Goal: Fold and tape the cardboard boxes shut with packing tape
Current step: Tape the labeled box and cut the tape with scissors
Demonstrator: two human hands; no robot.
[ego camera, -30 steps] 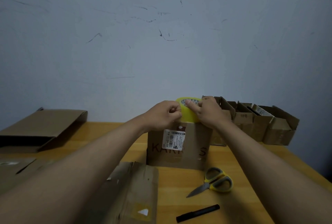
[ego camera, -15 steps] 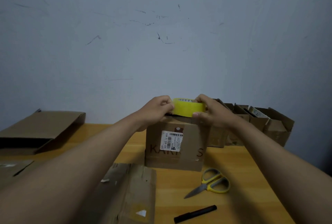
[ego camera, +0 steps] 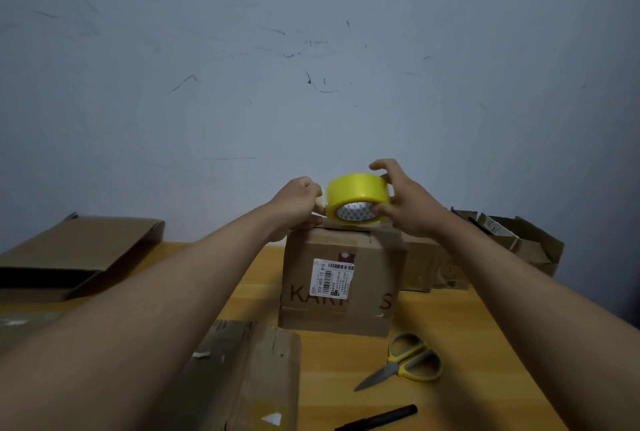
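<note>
A brown cardboard box [ego camera: 367, 278] with a white barcode label stands upright in the middle of the wooden table. Above its top edge my right hand [ego camera: 403, 200] grips a yellow roll of packing tape [ego camera: 356, 193], tilted so its white core faces me. My left hand [ego camera: 299, 200] is closed at the roll's left side, on the box's top left edge, pinching what looks like the tape end. The box top itself is hidden from this angle.
Yellow-handled scissors [ego camera: 407, 361] and a black marker [ego camera: 379, 417] lie in front of the box on the right. A flattened box [ego camera: 246, 375] lies near me. An open box [ego camera: 74, 254] sits left. Several small open boxes [ego camera: 502, 243] line the wall right.
My right hand has lifted the tape roll off the box top and tilted it so its core faces me. My left hand has stayed at the box's top left edge.
</note>
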